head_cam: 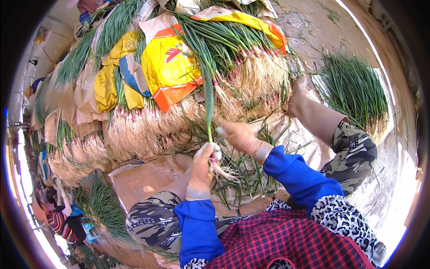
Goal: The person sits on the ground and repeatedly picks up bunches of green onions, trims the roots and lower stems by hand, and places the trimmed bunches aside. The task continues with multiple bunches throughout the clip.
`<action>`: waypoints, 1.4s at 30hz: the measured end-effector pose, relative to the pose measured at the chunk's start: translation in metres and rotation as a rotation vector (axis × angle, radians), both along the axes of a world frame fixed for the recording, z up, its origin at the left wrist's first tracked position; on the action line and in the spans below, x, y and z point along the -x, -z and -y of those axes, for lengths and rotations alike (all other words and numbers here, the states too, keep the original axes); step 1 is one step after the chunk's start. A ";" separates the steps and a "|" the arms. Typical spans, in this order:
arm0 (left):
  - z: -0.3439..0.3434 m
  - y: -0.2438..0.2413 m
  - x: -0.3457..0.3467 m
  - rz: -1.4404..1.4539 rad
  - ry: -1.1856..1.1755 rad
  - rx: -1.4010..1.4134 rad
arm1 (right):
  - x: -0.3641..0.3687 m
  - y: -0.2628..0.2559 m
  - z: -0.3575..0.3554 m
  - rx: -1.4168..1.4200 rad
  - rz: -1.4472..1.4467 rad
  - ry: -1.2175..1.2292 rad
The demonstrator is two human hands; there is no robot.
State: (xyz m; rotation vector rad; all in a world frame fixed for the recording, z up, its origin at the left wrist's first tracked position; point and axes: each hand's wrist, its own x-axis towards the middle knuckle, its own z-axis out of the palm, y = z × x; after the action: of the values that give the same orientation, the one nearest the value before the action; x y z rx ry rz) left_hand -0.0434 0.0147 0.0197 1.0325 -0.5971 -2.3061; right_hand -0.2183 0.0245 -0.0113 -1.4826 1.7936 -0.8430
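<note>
My left hand (201,166) grips one green onion (209,104) near its reddish-white base. The long leaves rise away from me, and the pale roots hang out at the right of my fist. White coverings show on the fingertips. Just right of the stalk is my right hand (242,136), blurred, with its fingers curled; whether anything is between them cannot be made out. Beyond both hands lies a thick pile of green onions (231,40), with its mass of straw-coloured roots (263,72) facing me. Torn leaves (238,181) litter the ground between my legs.
Yellow-and-orange plastic sacks (171,64) cover parts of the pile. A trimmed-looking bundle of green onions (357,89) lies at the right, beyond my boot (312,104). Another heap (105,205) is at lower left, near a person in striped clothing (60,222).
</note>
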 end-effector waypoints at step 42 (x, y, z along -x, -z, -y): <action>0.028 0.009 0.006 0.190 -0.165 -0.107 | -0.024 -0.030 -0.004 -0.040 -0.269 -0.315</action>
State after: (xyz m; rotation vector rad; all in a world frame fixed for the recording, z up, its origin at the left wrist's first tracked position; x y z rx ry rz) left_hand -0.0496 -0.0132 0.0104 1.3121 -0.4460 -2.1303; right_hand -0.1938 0.0283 0.0184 -1.8597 1.6851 -0.4657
